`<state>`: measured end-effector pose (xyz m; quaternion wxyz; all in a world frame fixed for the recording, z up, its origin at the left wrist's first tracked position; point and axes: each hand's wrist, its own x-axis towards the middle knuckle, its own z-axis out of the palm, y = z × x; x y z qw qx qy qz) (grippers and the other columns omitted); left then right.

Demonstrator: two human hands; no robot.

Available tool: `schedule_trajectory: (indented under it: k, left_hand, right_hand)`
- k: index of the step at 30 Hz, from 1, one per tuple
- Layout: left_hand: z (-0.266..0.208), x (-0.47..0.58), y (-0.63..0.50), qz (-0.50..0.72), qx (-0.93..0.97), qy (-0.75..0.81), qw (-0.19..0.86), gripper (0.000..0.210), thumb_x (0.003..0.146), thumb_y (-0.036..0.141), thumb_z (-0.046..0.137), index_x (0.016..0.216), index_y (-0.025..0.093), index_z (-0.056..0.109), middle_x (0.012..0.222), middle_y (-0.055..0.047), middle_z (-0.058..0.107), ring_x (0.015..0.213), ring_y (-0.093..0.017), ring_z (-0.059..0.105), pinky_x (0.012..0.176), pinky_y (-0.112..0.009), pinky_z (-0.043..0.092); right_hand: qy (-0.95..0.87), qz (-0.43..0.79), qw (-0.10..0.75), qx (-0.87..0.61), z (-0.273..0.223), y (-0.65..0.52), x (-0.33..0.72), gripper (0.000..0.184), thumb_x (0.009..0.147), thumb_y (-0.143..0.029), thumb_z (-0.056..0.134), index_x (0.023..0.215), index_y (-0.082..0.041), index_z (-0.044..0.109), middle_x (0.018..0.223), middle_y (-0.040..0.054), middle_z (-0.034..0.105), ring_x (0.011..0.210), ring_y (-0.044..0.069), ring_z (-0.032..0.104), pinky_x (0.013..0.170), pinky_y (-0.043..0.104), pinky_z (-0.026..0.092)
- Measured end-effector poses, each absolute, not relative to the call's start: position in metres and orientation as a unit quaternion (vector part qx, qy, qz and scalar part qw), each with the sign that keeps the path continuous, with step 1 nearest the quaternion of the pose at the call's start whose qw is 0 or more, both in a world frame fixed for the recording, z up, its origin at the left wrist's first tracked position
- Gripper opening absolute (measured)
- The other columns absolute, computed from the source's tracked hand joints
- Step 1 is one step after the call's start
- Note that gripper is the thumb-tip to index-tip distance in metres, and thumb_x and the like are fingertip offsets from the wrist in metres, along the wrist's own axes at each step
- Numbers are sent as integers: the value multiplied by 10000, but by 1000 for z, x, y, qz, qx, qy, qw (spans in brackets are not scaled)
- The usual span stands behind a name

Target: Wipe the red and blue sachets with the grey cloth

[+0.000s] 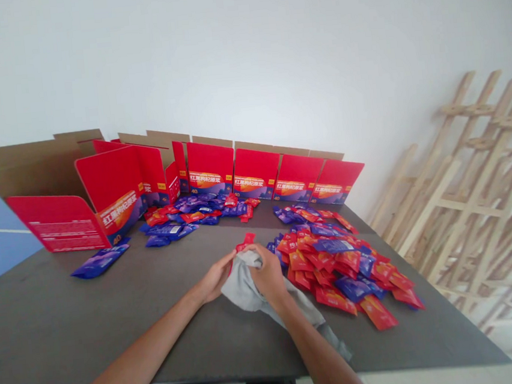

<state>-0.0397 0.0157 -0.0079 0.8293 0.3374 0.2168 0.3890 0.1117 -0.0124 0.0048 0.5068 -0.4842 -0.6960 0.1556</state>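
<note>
Near the middle of the dark table, my left hand (216,278) is closed on a red sachet (248,239), whose upper end sticks out past the fingers. My right hand (267,272) grips a pale grey cloth (242,287) and presses it against the sachet. The cloth hangs down and trails under my right forearm toward the table's front edge. Just right of my hands lies a big heap of red and purple sachets (330,260). Farther back on the left is a smaller pile, mostly purple sachets (194,210).
Open red cartons (210,166) stand in a row along the back of the table (92,328). A larger open carton (60,223) is at the left, with one purple sachet (101,259) before it. Wooden frames (469,195) lean against the wall at right.
</note>
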Motion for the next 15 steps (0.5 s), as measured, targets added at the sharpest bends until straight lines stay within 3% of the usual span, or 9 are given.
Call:
schedule_trajectory:
  k: [4,11,13,15]
  left_hand:
    - [-9,-39,15,380,350,204,832,346,940,306,517,1185,124,680,1095,-115,744,1108,-269,656,1011,-374,433]
    - [-7,-45,22,410,339,216,819,415,946,370,492,1188,85,673,1124,-149,731,1109,-285,654,1010,-388,441]
    - [-6,-45,22,409,335,216,821,411,948,367,489,1181,85,676,1122,-149,732,1105,-288,655,1007,-394,446]
    - [-7,-43,20,399,330,213,828,396,946,357,495,1178,94,679,1111,-143,736,1099,-288,658,1008,-398,445]
  right_hand:
    - [-672,153,531,-494,7,-11,116,303,756,-89,487,981,-215,645,950,21,713,909,173,655,843,268,481]
    - [-819,224,307,-430,2,-20,104,260,730,-129,607,938,-240,715,894,0,744,841,164,687,778,224,483]
    - [-811,220,315,-441,2,-21,104,283,742,-126,592,970,-243,710,924,1,743,859,163,688,791,228,483]
    - [-775,201,375,-467,4,-19,106,332,748,-102,561,1019,-245,689,970,4,735,904,165,679,824,241,482]
